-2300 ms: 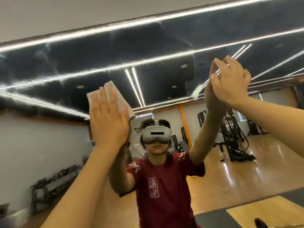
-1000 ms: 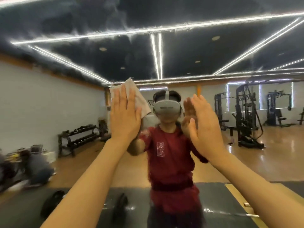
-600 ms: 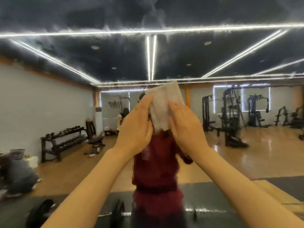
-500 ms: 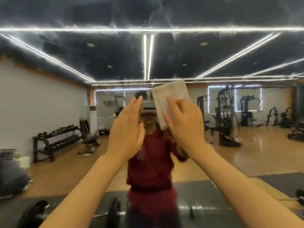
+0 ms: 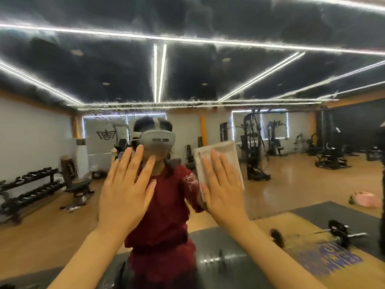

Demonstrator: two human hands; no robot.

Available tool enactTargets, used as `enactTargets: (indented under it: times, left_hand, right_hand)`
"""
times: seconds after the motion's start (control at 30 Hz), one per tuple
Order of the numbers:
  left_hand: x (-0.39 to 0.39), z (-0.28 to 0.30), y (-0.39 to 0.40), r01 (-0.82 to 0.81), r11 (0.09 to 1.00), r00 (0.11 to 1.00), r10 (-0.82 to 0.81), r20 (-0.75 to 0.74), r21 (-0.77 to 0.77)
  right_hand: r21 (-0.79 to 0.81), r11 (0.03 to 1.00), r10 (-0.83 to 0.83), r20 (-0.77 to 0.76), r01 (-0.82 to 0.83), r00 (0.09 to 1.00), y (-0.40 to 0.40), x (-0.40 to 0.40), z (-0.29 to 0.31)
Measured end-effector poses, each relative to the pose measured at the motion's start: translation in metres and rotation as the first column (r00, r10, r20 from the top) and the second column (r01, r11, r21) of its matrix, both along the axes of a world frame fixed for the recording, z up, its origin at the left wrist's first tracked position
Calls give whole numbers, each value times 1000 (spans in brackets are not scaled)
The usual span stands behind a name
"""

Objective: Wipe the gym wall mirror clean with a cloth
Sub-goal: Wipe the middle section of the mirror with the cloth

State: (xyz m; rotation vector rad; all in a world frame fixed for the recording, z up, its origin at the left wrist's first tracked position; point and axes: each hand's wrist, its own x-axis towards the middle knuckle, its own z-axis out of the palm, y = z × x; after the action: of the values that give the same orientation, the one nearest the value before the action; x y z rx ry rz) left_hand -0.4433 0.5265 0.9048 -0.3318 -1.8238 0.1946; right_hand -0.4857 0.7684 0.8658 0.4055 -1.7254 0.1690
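Right of frame centre, our right hand (image 5: 224, 188), fingers straight, pressed a folded white cloth (image 5: 218, 163) against the large wall mirror (image 5: 291, 184); our left hand (image 5: 127, 188) stayed spread flat, holding nothing.

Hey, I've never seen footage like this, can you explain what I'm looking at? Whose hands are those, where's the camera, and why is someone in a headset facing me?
The camera sits on a person's head, looking forward, so the two bare arms reaching in from the bottom are the wearer's own. They stand in front of a big gym wall mirror. The figure in the red shirt and grey headset is simply their reflection, and the weight racks, machines and ceiling lights are the reflected room.

The right hand presses a white cloth flat against the glass with straight fingers, for wiping. The left hand holds nothing; it is open, fingers spread, raised towards the mirror. Whether it touches the glass I cannot tell.

Low on the right a barbell lies on the floor.
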Motion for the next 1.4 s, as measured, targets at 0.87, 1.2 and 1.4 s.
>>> enactTargets:
  times: [0.87,1.2,1.4]
  left_hand:
    - [-7,-1,-1,122,991,989,-118,-90,45]
    - [-8,-2,1,110,993,988,-103,-113,53]
    - [-9,-3,2,102,994,988,-95,-120,47]
  right_hand:
    - [-336,934,-90,99,118,991,88,-21,51]
    - [-194,976,-74,135,100,988,104,-19,3]
    - [-470,876,-72,86,104,994,134,-29,61]
